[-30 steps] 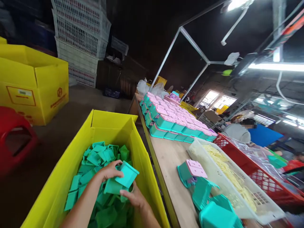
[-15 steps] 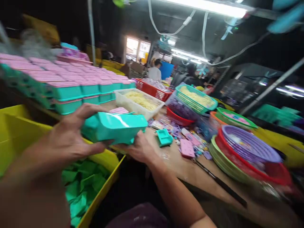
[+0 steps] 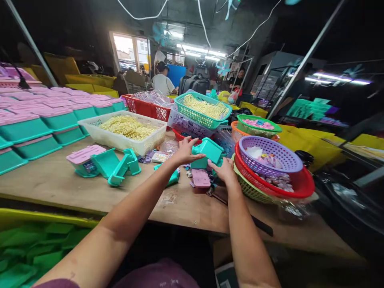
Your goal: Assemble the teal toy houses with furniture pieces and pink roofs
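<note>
One table [image 3: 69, 192] bears one white basket [image 3: 150, 146] and one teal basket [image 3: 195, 115], both holding yellow strips [image 3: 129, 127]. Teal boxes [image 3: 212, 149], perhaps two, sit between left hand [image 3: 186, 151] and right hand [image 3: 225, 171], behind one pink piece [image 3: 201, 178]; whether either hand grips cannot be told.

You face glare from the pale-framed glass window [image 3: 129, 50], upper left, and white tube lights [image 3: 201, 51], upper centre; both upper corners sink into darkness, while the turquoise plastic box [image 3: 211, 149] at centre shows brightly, slightly soft.
</note>
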{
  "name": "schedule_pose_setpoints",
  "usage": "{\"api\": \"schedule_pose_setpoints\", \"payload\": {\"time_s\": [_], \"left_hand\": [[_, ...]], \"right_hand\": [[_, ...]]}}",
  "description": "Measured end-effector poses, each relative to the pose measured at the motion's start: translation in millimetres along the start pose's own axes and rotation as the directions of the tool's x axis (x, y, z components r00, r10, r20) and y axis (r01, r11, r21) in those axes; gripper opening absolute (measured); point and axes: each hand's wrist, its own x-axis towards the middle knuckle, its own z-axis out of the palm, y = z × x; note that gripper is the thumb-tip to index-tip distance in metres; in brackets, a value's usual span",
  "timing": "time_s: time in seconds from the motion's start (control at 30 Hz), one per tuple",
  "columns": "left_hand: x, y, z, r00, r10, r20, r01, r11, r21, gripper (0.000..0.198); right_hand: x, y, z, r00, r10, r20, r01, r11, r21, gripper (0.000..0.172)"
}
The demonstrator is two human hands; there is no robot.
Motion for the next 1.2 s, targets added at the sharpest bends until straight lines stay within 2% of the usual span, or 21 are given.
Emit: {"api": "schedule_pose_setpoints", "payload": {"time_s": [0.07, 0.13, 0.17, 0.2, 0.27, 0.33, 0.4, 0.47, 0.53, 0.57, 0.6, 0.67, 0.73, 0.77, 0.8, 0.83, 0.9, 0.97, 1.03, 1.1, 1.2], "left_hand": [[-15.1, -27.4, -17.2, 0.996, 0.012, -0.086, -0.004, 0.996, 0.089, 0.064], [-48.1, -62.2, -47.6, 0.968, 0.066, -0.242, -0.005, 0.969, 0.245, 0.041], [-69.0, -80.9, -64.1, 0.931, 0.097, -0.353, 0.037, 0.934, 0.355, 0.034], [-91.1, -99.5, -79.6, 0.879, 0.081, -0.471, 0.149, 0.889, 0.432, 0.034], [-132.8, -133.5, -102.0, 0.831, 0.01, -0.556, 0.331, 0.795, 0.509, 0.038], [-163.8, -158.4, -108.6, 0.857, -0.076, -0.509, 0.385, 0.751, 0.537, 0.041], [-181.3, -170.0, -101.1, 0.896, -0.114, -0.429, 0.354, 0.767, 0.536, 0.038], [-188.8, -169.6, -87.3, 0.923, -0.093, -0.373, 0.293, 0.799, 0.526, 0.036], [-192.3, -163.4, -76.2, 0.943, -0.065, -0.326, 0.234, 0.825, 0.515, 0.042], [-194.0, -160.3, -73.7, 0.952, -0.064, -0.3, 0.214, 0.84, 0.499, 0.047], [-196.0, -158.1, -74.0, 0.957, -0.077, -0.28, 0.207, 0.857, 0.471, 0.051], [-200.7, -156.2, -82.7, 0.951, -0.167, -0.26, 0.259, 0.889, 0.377, 0.057], [-205.6, -155.0, -99.5, 0.92, -0.321, -0.226, 0.373, 0.894, 0.248, 0.059], [-207.9, -153.5, -109.1, 0.899, -0.396, -0.186, 0.428, 0.885, 0.183, 0.059], [-210.1, -151.2, -118.1, 0.878, -0.459, -0.135, 0.474, 0.872, 0.122, 0.059], [-212.4, -147.9, -125.8, 0.859, -0.505, -0.085, 0.511, 0.857, 0.067, 0.06], [-217.1, -139.9, -135.1, 0.839, -0.544, 0.01, 0.544, 0.839, -0.021, 0.061], [-222.5, -133.0, -135.6, 0.856, -0.509, 0.09, 0.515, 0.854, -0.069, 0.065], [-227.9, -130.1, -129.4, 0.899, -0.398, 0.185, 0.415, 0.907, -0.065, 0.078], [-230.9, -132.3, -120.1, 0.93, -0.261, 0.258, 0.275, 0.961, -0.019, 0.103], [-224.8, -140.6, -107.0, 0.961, -0.085, 0.262, 0.062, 0.994, 0.092, 0.133]], "right_hand": [[3.0, 11.7, 9.4, 0.999, 0.032, -0.044, -0.035, 0.998, -0.056, 0.064], [2.6, 20.3, 18.3, 0.996, 0.03, -0.089, -0.042, 0.99, -0.133, 0.07], [2.3, 22.8, 22.0, 0.995, 0.014, -0.102, -0.031, 0.984, -0.173, 0.07], [2.3, 23.7, 25.2, 0.994, -0.007, -0.106, -0.015, 0.978, -0.208, 0.069], [2.7, 20.8, 28.8, 0.992, -0.047, -0.116, 0.014, 0.963, -0.269, 0.061], [2.7, 11.8, 28.4, 0.989, -0.077, -0.125, 0.033, 0.945, -0.324, 0.053], [0.8, -2.4, 24.7, 0.988, -0.086, -0.129, 0.033, 0.928, -0.372, 0.048], [-2.7, -21.0, 22.3, 0.986, -0.132, -0.103, 0.078, 0.907, -0.414, 0.05], [-6.3, -43.4, 28.1, 0.963, -0.269, 0.023, 0.254, 0.873, -0.416, 0.057], [-7.6, -55.5, 35.8, 0.921, -0.363, 0.141, 0.389, 0.839, -0.381, 0.063], [-8.1, -67.9, 47.1, 0.848, -0.452, 0.277, 0.524, 0.791, -0.314, 0.071], [-7.0, -91.5, 77.7, 0.625, -0.557, 0.548, 0.719, 0.683, -0.126, 0.094], [-3.7, -110.7, 110.8, 0.426, -0.541, 0.725, 0.788, 0.615, -0.005, 0.115], [-1.7, -117.8, 124.5, 0.363, -0.518, 0.774, 0.803, 0.595, 0.022, 0.122], [0.2, -123.0, 134.6, 0.33, -0.5, 0.8, 0.812, 0.583, 0.03, 0.125], [1.8, -126.3, 140.2, 0.325, -0.491, 0.808, 0.814, 0.58, 0.025, 0.127], [3.1, -126.8, 138.3, 0.37, -0.508, 0.778, 0.797, 0.604, 0.015, 0.123], [0.4, -119.3, 123.9, 0.419, -0.551, 0.721, 0.744, 0.664, 0.075, 0.118], [-8.1, -105.2, 106.7, 0.446, -0.596, 0.668, 0.661, 0.722, 0.203, 0.118], [-22.5, -87.5, 94.9, 0.458, -0.616, 0.64, 0.59, 0.75, 0.299, 0.122], [-46.5, -64.7, 91.2, 0.461, -0.596, 0.658, 0.57, 0.766, 0.295, 0.134]]}}
